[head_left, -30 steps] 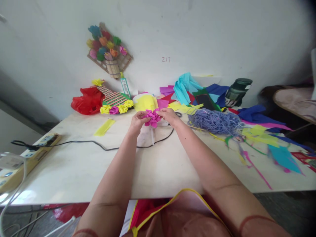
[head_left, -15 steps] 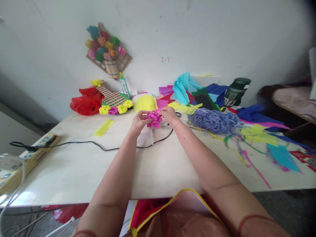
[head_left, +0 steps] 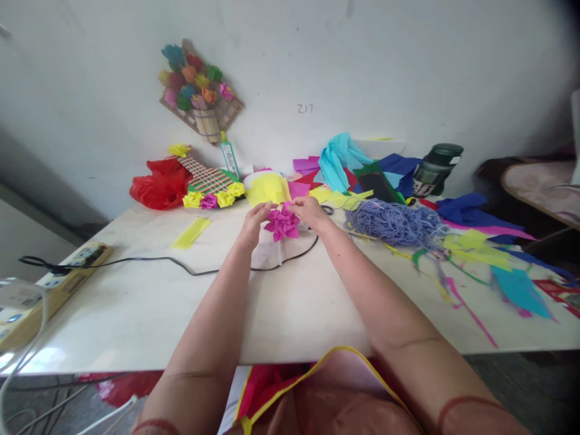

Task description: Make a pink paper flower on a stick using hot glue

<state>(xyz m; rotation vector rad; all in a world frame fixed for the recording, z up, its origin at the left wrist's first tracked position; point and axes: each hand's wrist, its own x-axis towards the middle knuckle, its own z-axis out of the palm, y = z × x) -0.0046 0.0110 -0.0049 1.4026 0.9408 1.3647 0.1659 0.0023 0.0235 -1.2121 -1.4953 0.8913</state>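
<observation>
A magenta paper flower [head_left: 283, 224] with pointed petals is held up between my two hands, above the middle of the table. My left hand [head_left: 257, 223] is closed at its left edge, the fingertips partly behind the petals. From the upper right, my right hand [head_left: 309, 212] pinches a petal between thumb and fingers. Below the flower, a clear strip [head_left: 277, 254] and a black cable [head_left: 299, 257] lie on the table. Just right of my right hand are the black handles of scissors [head_left: 327, 209].
A bundle of purple cord [head_left: 396, 222] and crepe paper scraps [head_left: 521, 290] cover the right side. A yellow paper strip [head_left: 191, 233] lies left, near a power strip [head_left: 67, 284]. Along the wall stand a flower-trimmed woven craft [head_left: 211, 179], a glue bottle [head_left: 229, 157] and a dark green jar [head_left: 438, 169].
The flower has turned slightly and shows more of its open face. My left thumb and fingers have shifted back from the front of the petals to the flower's left edge.
</observation>
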